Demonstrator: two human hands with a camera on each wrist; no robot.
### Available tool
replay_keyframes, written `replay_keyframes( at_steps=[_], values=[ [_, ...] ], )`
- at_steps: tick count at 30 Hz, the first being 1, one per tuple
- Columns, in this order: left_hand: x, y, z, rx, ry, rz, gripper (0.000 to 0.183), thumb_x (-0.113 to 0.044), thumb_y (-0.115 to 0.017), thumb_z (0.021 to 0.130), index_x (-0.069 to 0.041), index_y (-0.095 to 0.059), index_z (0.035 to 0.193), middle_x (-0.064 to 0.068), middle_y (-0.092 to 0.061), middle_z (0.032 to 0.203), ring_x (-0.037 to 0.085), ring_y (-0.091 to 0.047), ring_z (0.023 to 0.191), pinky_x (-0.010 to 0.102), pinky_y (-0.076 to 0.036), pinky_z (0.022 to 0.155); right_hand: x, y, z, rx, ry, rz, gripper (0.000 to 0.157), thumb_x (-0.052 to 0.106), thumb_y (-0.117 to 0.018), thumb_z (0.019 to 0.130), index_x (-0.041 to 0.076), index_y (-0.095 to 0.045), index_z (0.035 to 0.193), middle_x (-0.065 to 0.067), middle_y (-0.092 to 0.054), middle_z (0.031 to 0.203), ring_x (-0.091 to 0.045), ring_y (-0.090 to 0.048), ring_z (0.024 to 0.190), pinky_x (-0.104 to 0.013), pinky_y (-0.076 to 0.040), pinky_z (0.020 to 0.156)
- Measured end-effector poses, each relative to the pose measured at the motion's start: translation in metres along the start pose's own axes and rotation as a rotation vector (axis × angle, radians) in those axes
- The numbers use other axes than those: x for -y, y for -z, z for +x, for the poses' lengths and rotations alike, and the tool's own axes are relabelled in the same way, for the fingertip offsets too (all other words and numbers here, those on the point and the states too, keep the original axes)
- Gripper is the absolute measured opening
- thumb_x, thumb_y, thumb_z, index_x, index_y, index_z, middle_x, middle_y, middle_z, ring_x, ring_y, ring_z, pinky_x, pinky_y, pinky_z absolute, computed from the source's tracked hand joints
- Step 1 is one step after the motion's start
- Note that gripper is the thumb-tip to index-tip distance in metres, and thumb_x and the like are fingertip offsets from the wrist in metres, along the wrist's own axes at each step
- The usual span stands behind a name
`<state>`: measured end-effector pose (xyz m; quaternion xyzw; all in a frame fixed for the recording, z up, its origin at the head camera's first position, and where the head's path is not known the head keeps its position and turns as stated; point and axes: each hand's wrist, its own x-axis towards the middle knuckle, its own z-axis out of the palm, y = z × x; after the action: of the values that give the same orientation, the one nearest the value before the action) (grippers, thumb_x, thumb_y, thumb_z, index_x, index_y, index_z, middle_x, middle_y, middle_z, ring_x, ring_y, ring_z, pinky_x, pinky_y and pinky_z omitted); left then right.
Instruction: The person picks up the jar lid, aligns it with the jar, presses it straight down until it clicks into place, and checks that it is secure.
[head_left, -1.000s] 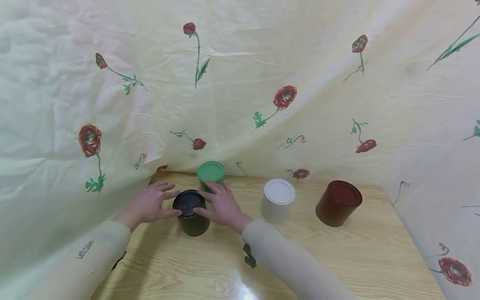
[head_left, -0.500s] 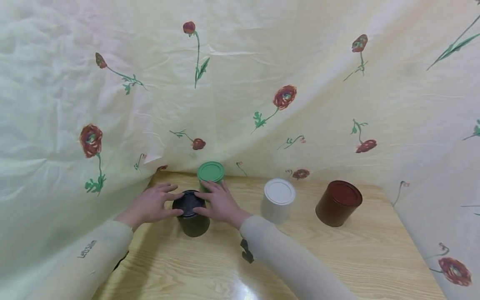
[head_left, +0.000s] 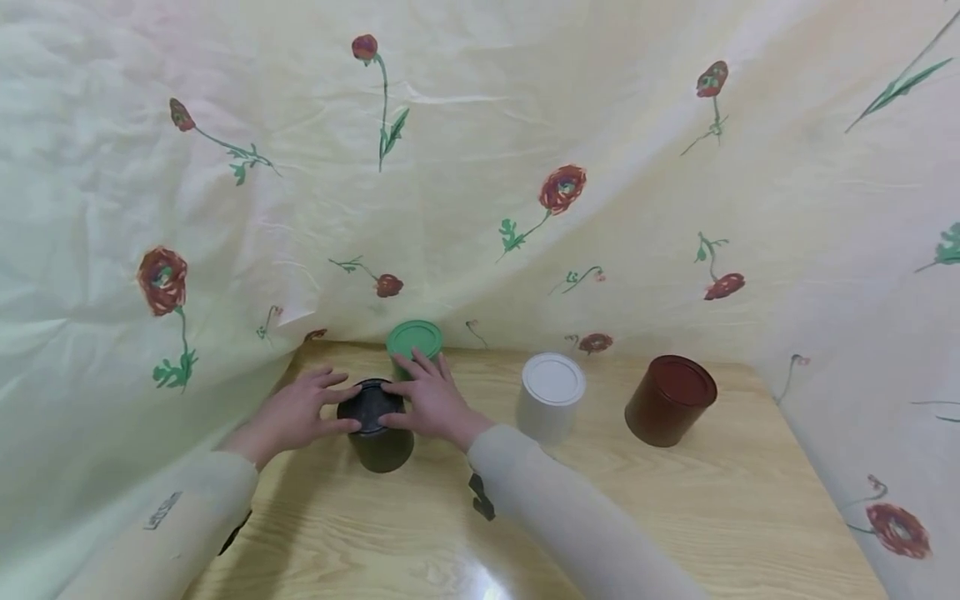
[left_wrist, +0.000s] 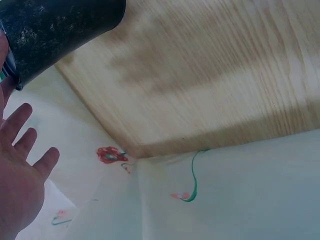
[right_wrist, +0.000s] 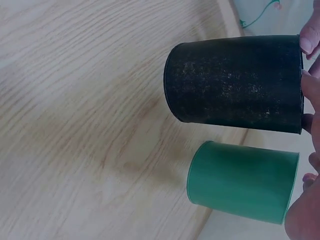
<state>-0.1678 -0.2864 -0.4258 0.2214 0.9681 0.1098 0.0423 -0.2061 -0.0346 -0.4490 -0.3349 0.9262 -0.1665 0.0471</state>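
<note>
A black round can stands upright at the table's left, its black lid facing up. From the left, my left hand rests its thumb and index fingertips on the lid's rim. My right hand touches the rim from the opposite side in the same way. In the left wrist view, that hand's other fingers spread out past the black can. Just behind stands a green can, partly hidden by my right fingers. The right wrist view shows the black can beside the green can.
To the right stand a white can and a dark red-brown can on the wooden table. A cloth with red flowers hangs behind the table and along both sides.
Both hands have drawn slightly inward, so the fingertips lie farther over the lid. The head view has shifted a little to the right. The cans stand as before.
</note>
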Motion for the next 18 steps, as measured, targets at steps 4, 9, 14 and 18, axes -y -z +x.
replay_keyframes(
  at_steps=[4, 9, 14, 18],
  values=[
    [-0.001, 0.0, 0.001, -0.007, 0.004, -0.01, 0.064, -0.051, -0.078, 0.094, -0.009, -0.07, 0.142, 0.027, -0.059, 0.15, 0.057, -0.044, 0.145, 0.07, -0.045, 0.111, 0.0, 0.001, 0.002, 0.007, -0.015, -0.004, 0.061, 0.058, -0.073, 0.098, 0.028, -0.064, 0.15, -0.002, -0.029, 0.176, -0.032, -0.013, 0.166, -0.064, -0.008, 0.132],
    [-0.003, 0.0, 0.006, 0.0, 0.019, -0.007, 0.064, -0.05, -0.08, 0.094, -0.01, -0.071, 0.142, 0.027, -0.058, 0.151, 0.056, -0.046, 0.144, 0.069, -0.045, 0.111, -0.004, 0.0, 0.002, 0.005, -0.014, -0.012, 0.062, 0.059, -0.072, 0.098, 0.028, -0.064, 0.151, -0.001, -0.027, 0.177, -0.031, -0.011, 0.166, -0.063, -0.008, 0.132],
    [-0.005, -0.001, 0.013, -0.005, 0.048, -0.003, 0.062, -0.053, -0.077, 0.095, -0.01, -0.073, 0.139, 0.027, -0.056, 0.154, 0.054, -0.046, 0.144, 0.068, -0.043, 0.114, -0.013, 0.0, -0.001, -0.025, 0.034, 0.031, 0.063, 0.057, -0.069, 0.101, 0.023, -0.062, 0.153, -0.005, -0.029, 0.176, -0.032, -0.013, 0.165, -0.063, -0.008, 0.132],
    [-0.013, 0.003, 0.019, -0.038, 0.063, 0.034, 0.061, -0.052, -0.073, 0.098, -0.009, -0.071, 0.142, 0.026, -0.055, 0.155, 0.052, -0.047, 0.145, 0.069, -0.038, 0.118, -0.024, 0.007, -0.007, -0.07, 0.054, 0.103, 0.064, 0.053, -0.069, 0.102, 0.018, -0.059, 0.155, -0.009, -0.032, 0.174, -0.033, -0.016, 0.165, -0.061, -0.006, 0.132]
  ],
)
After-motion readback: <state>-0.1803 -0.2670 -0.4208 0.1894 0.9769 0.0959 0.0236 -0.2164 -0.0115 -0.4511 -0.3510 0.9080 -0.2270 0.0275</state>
